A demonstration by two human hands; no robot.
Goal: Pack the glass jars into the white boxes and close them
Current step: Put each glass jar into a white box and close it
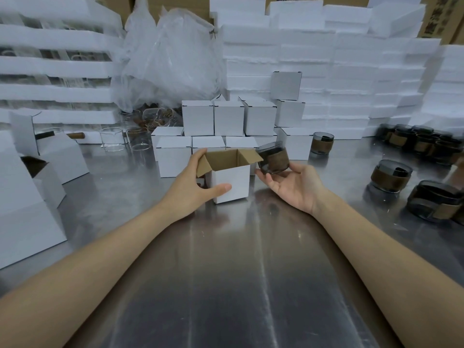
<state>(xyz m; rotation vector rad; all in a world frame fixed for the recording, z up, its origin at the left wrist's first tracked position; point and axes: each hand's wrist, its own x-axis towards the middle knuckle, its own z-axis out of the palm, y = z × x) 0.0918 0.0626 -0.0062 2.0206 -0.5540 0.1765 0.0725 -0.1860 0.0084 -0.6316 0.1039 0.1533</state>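
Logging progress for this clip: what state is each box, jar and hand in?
Front box: upright on the table, flaps open.
Left hand: grips the front box.
Held jar: lifted beside the front box's right flap, not inside.
Right hand: holds the held jar.
Stacked boxes: closed.
Jars at right: standing on the table, unpacked.

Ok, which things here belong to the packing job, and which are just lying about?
In the job: open white box, gripped by the left hand; dark glass jar, held in the right hand; waiting jars on the right; closed white boxes behind.
Lying about: clear beakers; plastic bag; foam slabs.
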